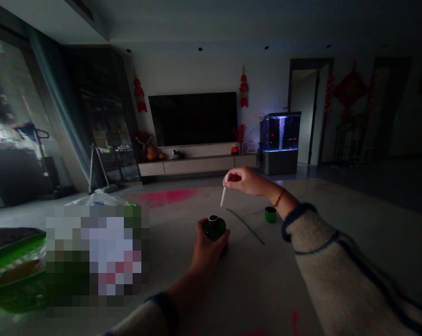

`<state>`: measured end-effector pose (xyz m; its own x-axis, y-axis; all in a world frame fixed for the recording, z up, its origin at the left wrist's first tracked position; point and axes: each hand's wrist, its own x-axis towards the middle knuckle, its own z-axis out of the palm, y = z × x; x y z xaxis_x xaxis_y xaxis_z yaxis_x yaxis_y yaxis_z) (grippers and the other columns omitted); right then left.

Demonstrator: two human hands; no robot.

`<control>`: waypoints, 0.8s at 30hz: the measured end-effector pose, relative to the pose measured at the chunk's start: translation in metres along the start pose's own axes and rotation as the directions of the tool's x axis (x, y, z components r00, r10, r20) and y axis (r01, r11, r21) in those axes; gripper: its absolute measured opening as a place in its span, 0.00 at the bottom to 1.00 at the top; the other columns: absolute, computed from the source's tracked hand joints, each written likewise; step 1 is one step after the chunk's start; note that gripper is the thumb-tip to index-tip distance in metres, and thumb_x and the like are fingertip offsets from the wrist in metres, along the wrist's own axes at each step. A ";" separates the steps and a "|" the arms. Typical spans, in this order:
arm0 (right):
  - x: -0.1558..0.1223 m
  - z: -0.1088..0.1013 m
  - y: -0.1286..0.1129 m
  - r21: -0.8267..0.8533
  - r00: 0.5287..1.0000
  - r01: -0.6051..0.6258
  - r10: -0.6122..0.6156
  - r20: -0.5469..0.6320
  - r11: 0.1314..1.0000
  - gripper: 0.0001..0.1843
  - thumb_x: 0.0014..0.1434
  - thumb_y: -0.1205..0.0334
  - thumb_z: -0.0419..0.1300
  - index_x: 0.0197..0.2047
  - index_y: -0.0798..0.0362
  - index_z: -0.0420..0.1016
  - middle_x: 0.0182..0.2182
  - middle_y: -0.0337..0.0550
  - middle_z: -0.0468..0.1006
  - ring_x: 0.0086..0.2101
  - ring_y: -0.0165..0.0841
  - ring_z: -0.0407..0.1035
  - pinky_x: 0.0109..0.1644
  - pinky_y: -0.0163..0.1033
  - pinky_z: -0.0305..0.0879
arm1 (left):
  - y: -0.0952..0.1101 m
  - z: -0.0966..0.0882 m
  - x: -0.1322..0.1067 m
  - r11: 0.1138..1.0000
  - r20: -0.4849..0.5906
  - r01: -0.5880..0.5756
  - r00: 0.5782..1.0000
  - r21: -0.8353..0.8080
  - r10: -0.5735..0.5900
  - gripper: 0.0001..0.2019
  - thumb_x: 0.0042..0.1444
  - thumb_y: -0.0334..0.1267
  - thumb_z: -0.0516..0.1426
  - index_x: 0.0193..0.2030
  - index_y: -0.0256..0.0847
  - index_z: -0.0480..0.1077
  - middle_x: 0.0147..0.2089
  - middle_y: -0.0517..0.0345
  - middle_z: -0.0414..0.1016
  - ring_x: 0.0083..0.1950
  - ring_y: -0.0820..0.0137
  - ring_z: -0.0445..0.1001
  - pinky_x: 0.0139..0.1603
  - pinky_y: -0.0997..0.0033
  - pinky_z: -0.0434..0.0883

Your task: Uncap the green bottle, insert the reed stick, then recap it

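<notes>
Left hand (pixel 208 249) clenched around a dark bottle (pixel 214 227), its pale-rimmed mouth uncovered at the top, the lower part hidden behind the fingers. Right hand (pixel 244 181) raised and pinching a white stick (pixel 224 196) by one end, the free end angled down, clear of the bottle. A red string bracelet (pixel 279 197) at that wrist. On the pale surface (pixel 267 289), a thin dark rod (pixel 246 226) lying loose, touching neither hand, and just beyond it a small green cup (pixel 270 214), upright. Farther left, a green basket (pixel 11 275), cut off by the frame edge. Bottle contents impossible to make out in the dim light; much of the lower left hidden under a pixelated block (pixel 92 256).
</notes>
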<state>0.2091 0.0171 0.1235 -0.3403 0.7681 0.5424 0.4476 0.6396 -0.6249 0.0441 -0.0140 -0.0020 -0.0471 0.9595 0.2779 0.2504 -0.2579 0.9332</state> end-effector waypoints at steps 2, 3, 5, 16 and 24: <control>-0.002 -0.002 -0.004 0.038 1.000 0.003 -0.003 0.017 0.999 0.07 0.48 0.63 0.58 0.29 0.59 0.69 0.24 0.38 0.69 0.24 0.24 0.61 0.29 0.31 0.58 | 0.000 -0.002 0.001 0.999 0.090 -0.033 0.995 0.013 0.032 0.30 0.38 0.45 0.61 0.47 0.40 0.55 0.40 0.54 0.68 0.40 0.66 0.70 0.39 0.67 0.68; -0.002 -0.003 -0.006 0.055 1.000 0.004 -0.006 0.030 0.998 0.06 0.48 0.63 0.58 0.29 0.58 0.69 0.24 0.38 0.69 0.24 0.24 0.61 0.29 0.31 0.58 | 0.000 -0.004 0.002 0.998 0.131 -0.057 0.990 0.020 0.054 0.29 0.37 0.45 0.61 0.46 0.40 0.56 0.39 0.55 0.68 0.40 0.66 0.70 0.39 0.67 0.68; -0.004 -0.003 -0.009 0.082 0.998 -0.002 -0.003 0.060 0.997 0.06 0.48 0.64 0.58 0.30 0.58 0.69 0.24 0.38 0.69 0.24 0.24 0.61 0.30 0.31 0.59 | 0.000 -0.009 0.006 0.996 0.200 -0.090 0.976 0.026 0.083 0.27 0.37 0.43 0.61 0.45 0.40 0.57 0.38 0.57 0.69 0.40 0.67 0.70 0.40 0.67 0.68; -0.004 0.011 -0.019 0.117 0.984 0.012 -0.032 0.174 0.993 0.05 0.50 0.64 0.57 0.29 0.58 0.68 0.25 0.39 0.70 0.25 0.23 0.63 0.31 0.31 0.62 | 0.003 -0.018 0.013 0.998 0.307 -0.058 0.950 0.005 0.053 0.25 0.37 0.42 0.61 0.43 0.39 0.59 0.35 0.57 0.69 0.38 0.66 0.69 0.40 0.66 0.67; -0.001 0.025 -0.011 -0.011 0.970 0.059 -0.055 0.236 0.998 0.03 0.49 0.68 0.57 0.29 0.58 0.68 0.26 0.41 0.73 0.26 0.25 0.65 0.30 0.30 0.61 | 0.001 -0.020 0.013 0.996 0.347 -0.085 0.934 -0.006 0.081 0.23 0.40 0.42 0.60 0.42 0.39 0.58 0.35 0.58 0.67 0.37 0.67 0.68 0.40 0.66 0.66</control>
<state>0.1842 0.0097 0.1158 -0.5496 0.7172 0.4284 0.4358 0.6836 -0.5854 0.0242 -0.0046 0.0074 0.3118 0.9149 0.2565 0.2480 -0.3390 0.9075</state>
